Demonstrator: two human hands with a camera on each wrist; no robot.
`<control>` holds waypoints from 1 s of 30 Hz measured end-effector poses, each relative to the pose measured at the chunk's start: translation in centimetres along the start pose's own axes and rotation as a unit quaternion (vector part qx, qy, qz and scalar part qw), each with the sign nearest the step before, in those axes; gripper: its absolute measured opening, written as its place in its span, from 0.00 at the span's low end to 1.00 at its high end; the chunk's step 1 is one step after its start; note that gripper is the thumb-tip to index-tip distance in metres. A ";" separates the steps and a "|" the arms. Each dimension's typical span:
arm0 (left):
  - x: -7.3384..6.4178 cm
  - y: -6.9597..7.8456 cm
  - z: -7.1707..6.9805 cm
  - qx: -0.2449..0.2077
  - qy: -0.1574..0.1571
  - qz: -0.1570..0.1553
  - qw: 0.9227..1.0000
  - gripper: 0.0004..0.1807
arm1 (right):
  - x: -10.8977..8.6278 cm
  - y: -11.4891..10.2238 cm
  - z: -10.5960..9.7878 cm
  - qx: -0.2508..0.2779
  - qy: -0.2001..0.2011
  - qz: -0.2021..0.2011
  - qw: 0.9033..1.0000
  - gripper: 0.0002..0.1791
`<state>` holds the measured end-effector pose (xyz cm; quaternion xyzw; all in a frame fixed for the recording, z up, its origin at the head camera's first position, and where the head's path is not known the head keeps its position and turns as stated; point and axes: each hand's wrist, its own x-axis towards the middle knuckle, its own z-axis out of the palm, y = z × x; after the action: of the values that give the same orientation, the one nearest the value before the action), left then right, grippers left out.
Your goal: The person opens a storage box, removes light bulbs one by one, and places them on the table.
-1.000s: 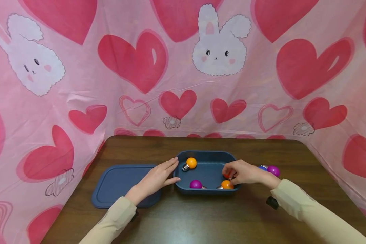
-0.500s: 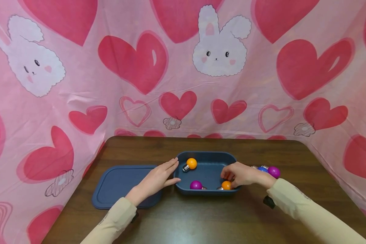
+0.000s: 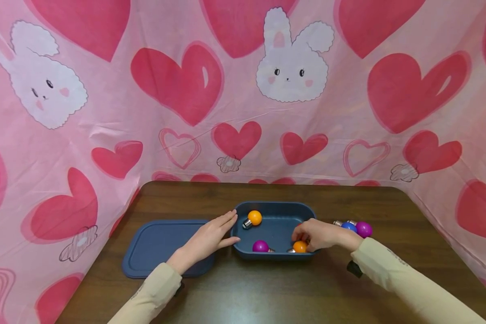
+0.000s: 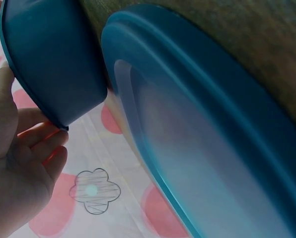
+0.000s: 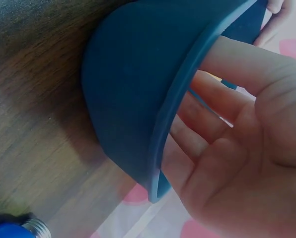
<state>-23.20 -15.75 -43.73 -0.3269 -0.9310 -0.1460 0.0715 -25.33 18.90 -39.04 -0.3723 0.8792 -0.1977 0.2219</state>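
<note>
A dark blue open box (image 3: 273, 255) stands on the table. My left hand (image 3: 206, 236) rests its fingers and thumb against the box's left end; the left wrist view shows the fingers at the rim. Over the box's right end reaches my right hand (image 3: 324, 234), its curled fingers around a red light bulb (image 3: 299, 224) that is mostly hidden. An orange bulb (image 3: 299, 246) lies right by the thumb. Elsewhere in the box are a yellow-orange bulb (image 3: 254, 218) and a purple bulb (image 3: 260, 246). The right wrist view hides what the fingertips grip.
A blue lid (image 3: 162, 247) lies flat left of the box, partly under the left forearm. Right of the box, beyond the right wrist, sit a blue bulb (image 3: 349, 227) and another purple bulb (image 3: 363, 229). A pink patterned cloth (image 3: 243, 103) hangs behind the table.
My right hand has shifted slightly left and lower into the box, covering more of the red bulb. The orange bulb beside it has edged left. My left hand stays in place.
</note>
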 end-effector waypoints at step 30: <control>0.0 -0.1 0.0 -0.010 -0.002 -0.005 1.000 0.38 | -1.0 -0.1 -1.7 0.002 0.046 -0.011 0.999 0.16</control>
<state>-23.29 -15.80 -43.70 -0.3229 -0.9314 -0.1549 0.0654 -25.56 19.83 -37.36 -0.3723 0.8838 -0.2187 0.1800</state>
